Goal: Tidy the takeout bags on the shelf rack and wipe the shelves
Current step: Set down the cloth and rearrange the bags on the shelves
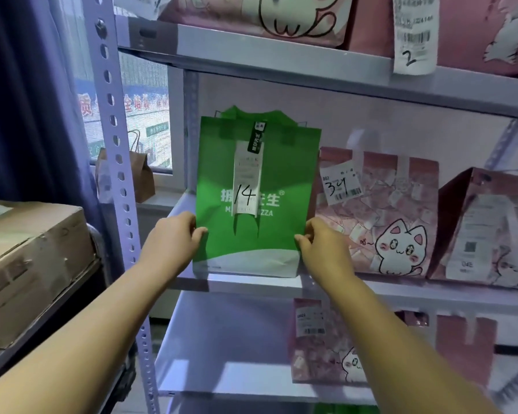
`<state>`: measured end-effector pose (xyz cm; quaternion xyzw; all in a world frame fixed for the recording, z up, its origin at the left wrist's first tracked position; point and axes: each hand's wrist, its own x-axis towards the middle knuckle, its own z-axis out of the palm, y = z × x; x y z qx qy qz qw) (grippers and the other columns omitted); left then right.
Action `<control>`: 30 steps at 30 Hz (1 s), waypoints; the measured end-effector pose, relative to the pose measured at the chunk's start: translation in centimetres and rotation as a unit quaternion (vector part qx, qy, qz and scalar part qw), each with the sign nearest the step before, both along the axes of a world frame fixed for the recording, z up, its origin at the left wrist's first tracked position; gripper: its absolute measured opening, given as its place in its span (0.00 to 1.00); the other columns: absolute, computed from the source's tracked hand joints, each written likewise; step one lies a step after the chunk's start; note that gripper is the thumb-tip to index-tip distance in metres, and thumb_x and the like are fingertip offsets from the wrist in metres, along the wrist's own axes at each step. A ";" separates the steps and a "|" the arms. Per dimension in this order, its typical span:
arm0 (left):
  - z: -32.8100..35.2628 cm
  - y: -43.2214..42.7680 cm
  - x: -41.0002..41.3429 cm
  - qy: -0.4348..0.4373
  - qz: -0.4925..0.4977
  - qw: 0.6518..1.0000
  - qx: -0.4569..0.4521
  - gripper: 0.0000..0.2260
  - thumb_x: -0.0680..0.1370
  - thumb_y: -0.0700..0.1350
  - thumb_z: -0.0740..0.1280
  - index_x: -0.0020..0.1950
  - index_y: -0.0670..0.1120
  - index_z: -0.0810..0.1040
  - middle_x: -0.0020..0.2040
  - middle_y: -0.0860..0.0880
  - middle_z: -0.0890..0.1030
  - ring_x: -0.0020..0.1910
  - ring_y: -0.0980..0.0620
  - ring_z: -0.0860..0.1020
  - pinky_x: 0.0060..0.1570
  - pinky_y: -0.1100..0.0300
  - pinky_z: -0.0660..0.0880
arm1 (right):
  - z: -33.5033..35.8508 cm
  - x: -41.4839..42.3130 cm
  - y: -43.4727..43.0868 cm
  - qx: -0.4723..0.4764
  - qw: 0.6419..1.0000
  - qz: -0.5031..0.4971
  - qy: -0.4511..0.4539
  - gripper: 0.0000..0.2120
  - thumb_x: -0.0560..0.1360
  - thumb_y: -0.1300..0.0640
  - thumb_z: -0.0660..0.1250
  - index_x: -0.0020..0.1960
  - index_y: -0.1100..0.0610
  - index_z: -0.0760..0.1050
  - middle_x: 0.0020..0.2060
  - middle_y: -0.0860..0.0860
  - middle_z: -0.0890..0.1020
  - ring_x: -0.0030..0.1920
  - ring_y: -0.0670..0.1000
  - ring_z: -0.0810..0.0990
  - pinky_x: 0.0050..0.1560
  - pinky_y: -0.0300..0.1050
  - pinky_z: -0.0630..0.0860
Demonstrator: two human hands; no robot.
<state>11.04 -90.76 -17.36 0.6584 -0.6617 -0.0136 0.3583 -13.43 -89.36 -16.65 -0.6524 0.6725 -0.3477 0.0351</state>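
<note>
Cardboard box (27,264) lies far left, then we see the left hand (174,237) and right hand (320,243) pinching the two side edges of the green bag (251,234), which stands upright on the middle shelf (401,294), touching the pink cat bag (380,216).

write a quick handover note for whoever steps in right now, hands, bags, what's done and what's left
Left hand: fingers pinch the left edge of the green bag.
Right hand: fingers pinch its right edge.
Green bag, marked 14, stands upright at the left end of the middle shelf, beside the pink bag marked 34.
More pink bags sit above and below.
Done: cannot tell from this view.
Left: let go of the green bag once it stands square; wipe the shelves. No cloth in view.
</note>
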 end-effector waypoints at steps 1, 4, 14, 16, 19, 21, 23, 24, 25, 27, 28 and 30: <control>-0.1 -0.1 0.0 0.008 0.002 1.000 0.003 0.12 0.77 0.49 0.65 0.40 0.40 0.74 0.36 0.41 0.79 0.40 0.41 0.74 0.35 0.55 0.67 | 0.1 0.0 0.0 0.005 1.000 -0.004 0.004 0.09 0.77 0.54 0.65 0.54 0.58 0.72 0.40 0.50 0.77 0.39 0.50 0.75 0.40 0.43 0.70; -0.4 0.0 0.3 0.038 0.008 0.999 -0.005 0.10 0.75 0.49 0.67 0.43 0.42 0.75 0.40 0.44 0.79 0.42 0.42 0.76 0.39 0.55 0.70 | 0.2 -0.3 0.3 0.007 0.999 -0.021 0.031 0.09 0.76 0.52 0.65 0.54 0.54 0.73 0.44 0.49 0.81 0.43 0.52 0.78 0.44 0.49 0.77; -1.1 4.6 -0.4 0.058 -0.049 0.996 -0.053 0.07 0.74 0.50 0.68 0.44 0.47 0.76 0.41 0.51 0.79 0.38 0.52 0.77 0.40 0.58 0.69 | -0.3 -2.4 5.1 -0.073 0.997 0.009 0.014 0.06 0.76 0.52 0.65 0.50 0.53 0.76 0.41 0.45 0.80 0.41 0.47 0.78 0.42 0.46 0.76; -1.7 5.5 -1.5 0.057 -0.078 0.994 -0.047 0.07 0.74 0.50 0.68 0.44 0.46 0.77 0.41 0.52 0.79 0.37 0.52 0.77 0.39 0.58 0.70 | -1.1 -2.9 6.3 -0.074 0.997 0.017 0.012 0.05 0.76 0.52 0.66 0.48 0.52 0.76 0.41 0.45 0.80 0.41 0.48 0.78 0.44 0.49 0.78; -3.1 6.4 -3.1 0.066 -0.121 0.990 -0.028 0.07 0.74 0.49 0.68 0.42 0.46 0.77 0.39 0.51 0.79 0.37 0.52 0.77 0.39 0.57 0.72 | -3.0 -4.0 8.1 -0.041 0.999 0.019 0.006 0.04 0.76 0.51 0.66 0.48 0.50 0.76 0.40 0.44 0.79 0.42 0.48 0.79 0.44 0.50 0.78; -4.4 6.9 -4.3 0.061 -0.144 0.988 -0.010 0.06 0.74 0.50 0.68 0.41 0.48 0.77 0.38 0.52 0.79 0.36 0.55 0.77 0.39 0.57 0.73 | -4.4 -4.9 9.1 -0.007 1.000 0.011 0.013 0.05 0.76 0.49 0.65 0.49 0.50 0.76 0.41 0.44 0.79 0.42 0.47 0.78 0.45 0.50 0.79; -5.7 7.3 -5.7 0.055 -0.171 0.984 0.016 0.06 0.74 0.50 0.68 0.42 0.49 0.77 0.39 0.54 0.79 0.38 0.55 0.77 0.38 0.57 0.73 | -5.9 -5.9 10.2 0.026 1.000 -0.002 0.015 0.06 0.76 0.49 0.65 0.49 0.51 0.76 0.41 0.45 0.79 0.42 0.48 0.78 0.46 0.49 0.78; -6.4 7.5 -6.4 0.051 -0.186 0.981 0.032 0.06 0.75 0.51 0.67 0.42 0.49 0.77 0.39 0.54 0.79 0.39 0.55 0.77 0.38 0.58 0.73 | -6.7 -6.6 10.7 0.041 0.999 -0.010 0.012 0.06 0.76 0.49 0.65 0.49 0.52 0.76 0.41 0.46 0.80 0.42 0.48 0.78 0.46 0.49 0.78; -7.0 7.6 -7.2 0.046 -0.199 0.978 0.047 0.06 0.75 0.51 0.67 0.42 0.49 0.77 0.39 0.54 0.78 0.39 0.55 0.77 0.37 0.59 0.72 | -7.4 -7.3 11.2 0.055 0.998 -0.020 0.007 0.06 0.76 0.49 0.65 0.48 0.51 0.76 0.41 0.45 0.80 0.42 0.47 0.78 0.46 0.49 0.78; -8.4 7.8 -8.8 0.036 -0.217 0.972 0.080 0.07 0.75 0.52 0.66 0.42 0.49 0.77 0.40 0.55 0.79 0.39 0.56 0.77 0.38 0.59 0.72 | -8.8 -8.9 12.2 0.079 0.996 -0.041 -0.001 0.05 0.76 0.48 0.65 0.46 0.49 0.76 0.39 0.44 0.79 0.41 0.46 0.78 0.45 0.48 0.78; -9.2 7.8 -9.7 0.034 -0.225 0.969 0.097 0.07 0.75 0.53 0.66 0.42 0.50 0.76 0.40 0.55 0.79 0.40 0.57 0.77 0.38 0.58 0.73 | -9.4 -9.7 12.6 0.090 0.995 -0.052 -0.009 0.05 0.76 0.48 0.65 0.46 0.49 0.76 0.39 0.44 0.79 0.41 0.46 0.78 0.45 0.49 0.79; -10.5 7.9 -11.6 0.029 -0.238 0.962 0.128 0.08 0.75 0.54 0.66 0.42 0.50 0.76 0.40 0.55 0.79 0.39 0.57 0.77 0.39 0.56 0.75 | -10.4 -11.7 13.5 0.116 0.990 -0.079 -0.022 0.06 0.76 0.49 0.65 0.47 0.51 0.77 0.40 0.46 0.80 0.41 0.48 0.78 0.46 0.50 0.79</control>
